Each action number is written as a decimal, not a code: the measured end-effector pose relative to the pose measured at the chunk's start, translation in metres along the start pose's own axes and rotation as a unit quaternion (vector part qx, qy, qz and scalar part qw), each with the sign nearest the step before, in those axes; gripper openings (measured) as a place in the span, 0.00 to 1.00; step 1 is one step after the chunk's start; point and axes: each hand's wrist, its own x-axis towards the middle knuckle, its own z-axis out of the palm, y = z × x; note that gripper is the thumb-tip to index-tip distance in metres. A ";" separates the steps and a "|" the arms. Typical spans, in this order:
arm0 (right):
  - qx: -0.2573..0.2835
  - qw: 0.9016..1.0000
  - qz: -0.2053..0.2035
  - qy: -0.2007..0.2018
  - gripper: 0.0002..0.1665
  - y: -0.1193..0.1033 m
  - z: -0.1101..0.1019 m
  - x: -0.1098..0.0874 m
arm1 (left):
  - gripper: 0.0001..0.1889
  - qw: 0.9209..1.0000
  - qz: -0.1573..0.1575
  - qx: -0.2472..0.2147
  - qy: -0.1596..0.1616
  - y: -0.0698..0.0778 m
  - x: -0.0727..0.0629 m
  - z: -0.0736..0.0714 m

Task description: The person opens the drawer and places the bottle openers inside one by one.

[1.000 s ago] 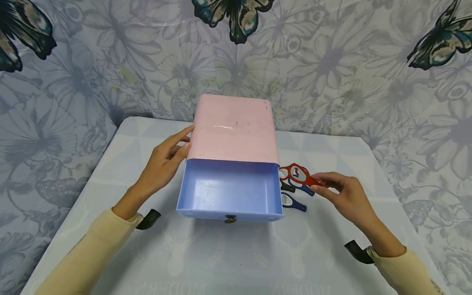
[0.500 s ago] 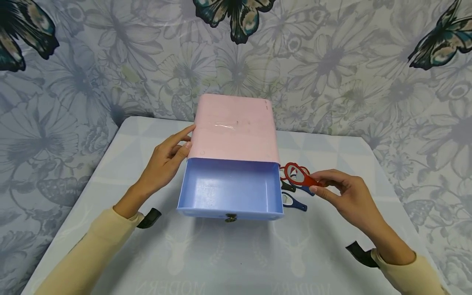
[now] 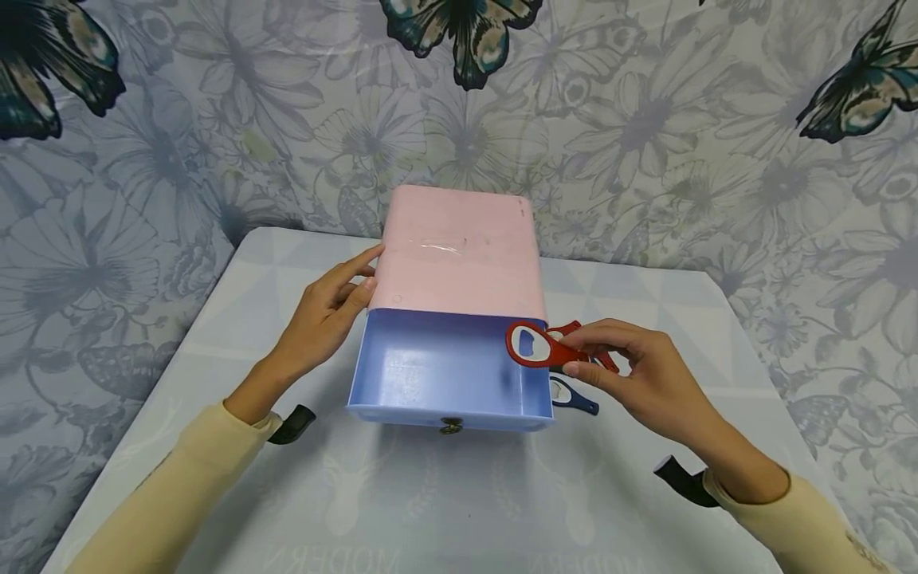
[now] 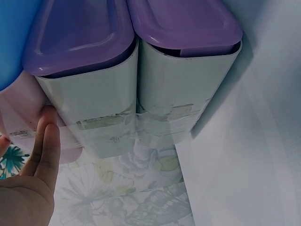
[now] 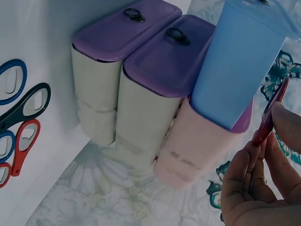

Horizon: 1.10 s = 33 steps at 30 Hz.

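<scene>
My right hand [image 3: 638, 371] pinches a red bottle opener [image 3: 555, 351] by its handle, the oval head pointing left over the right wall of the blue drawer [image 3: 445, 375]. In the right wrist view this opener [image 5: 267, 122] appears nearly edge-on between thumb and fingers. The drawer is pulled out of a pink casing [image 3: 459, 255], and the part of it in view holds nothing. My left hand [image 3: 323, 315] rests its extended fingers on the casing's left side. More bottle openers lie on the table right of the drawer, one blue [image 3: 582, 404], partly hidden by drawer and hand.
Below the pink casing stand two pale casings [image 5: 141, 117] with purple drawers [image 5: 164, 61], shut, with dark ring pulls. Black [image 5: 21, 113] and red [image 5: 19, 157] openers lie on the white table [image 3: 459, 494]. A patterned cloth [image 3: 645, 159] with butterflies hangs behind.
My right hand has lifted the red bottle opener away from the others and moved it left to the drawer's right edge. My left hand stays at the casing.
</scene>
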 end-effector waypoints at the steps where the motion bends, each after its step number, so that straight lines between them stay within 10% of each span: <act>1: -0.001 1.000 -0.003 -0.005 0.21 -0.001 0.002 0.002 | 0.26 1.000 0.000 0.001 0.000 0.000 0.000 0.000; 20: 0.043 0.993 -0.071 -0.090 0.16 -0.034 0.049 0.037 | 0.26 1.000 -0.002 0.003 0.002 0.000 -0.001 0.001; 33: 0.004 0.991 -0.037 -0.131 0.14 -0.051 0.067 0.055 | 0.26 1.000 0.001 0.002 0.002 -0.001 -0.001 0.001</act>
